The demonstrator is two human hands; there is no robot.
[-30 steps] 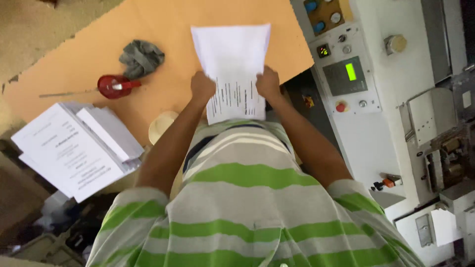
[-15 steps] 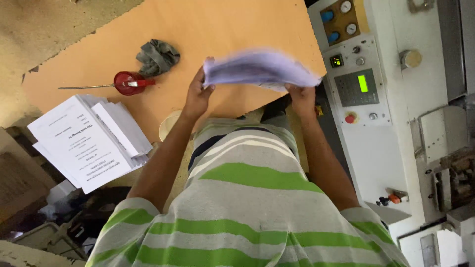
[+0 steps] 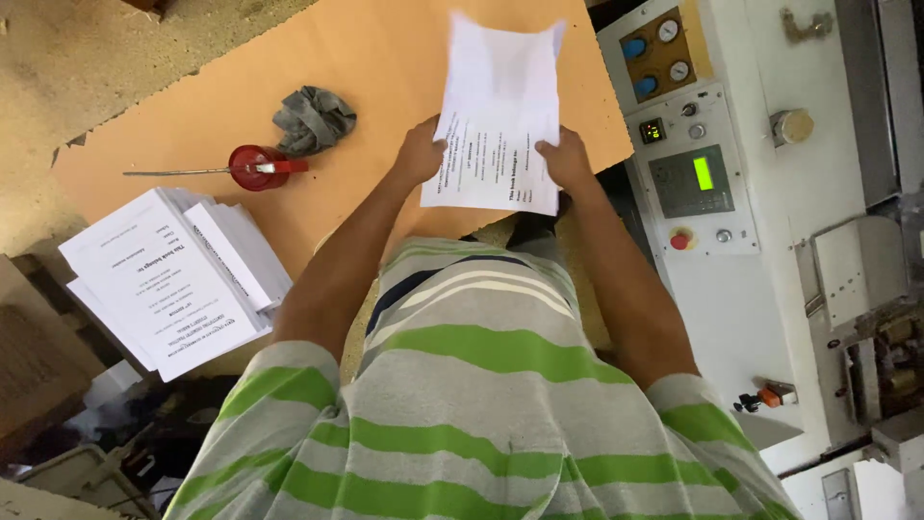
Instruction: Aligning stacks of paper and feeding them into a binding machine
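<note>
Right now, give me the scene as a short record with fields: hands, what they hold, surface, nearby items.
left hand: grips the left edge of the printed sheets
right hand: grips their right edge
sheets: held up over the orange tabletop
stack: printed pages at the table's left end
nearby: red oil can, grey rag
right side: control panel with lit green screen

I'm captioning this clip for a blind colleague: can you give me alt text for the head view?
Seen from above, a person in a green-striped shirt holds a sheaf of printed sheets with left hand and right hand over an orange table. A paper stack lies left; a control panel stands right.
</note>
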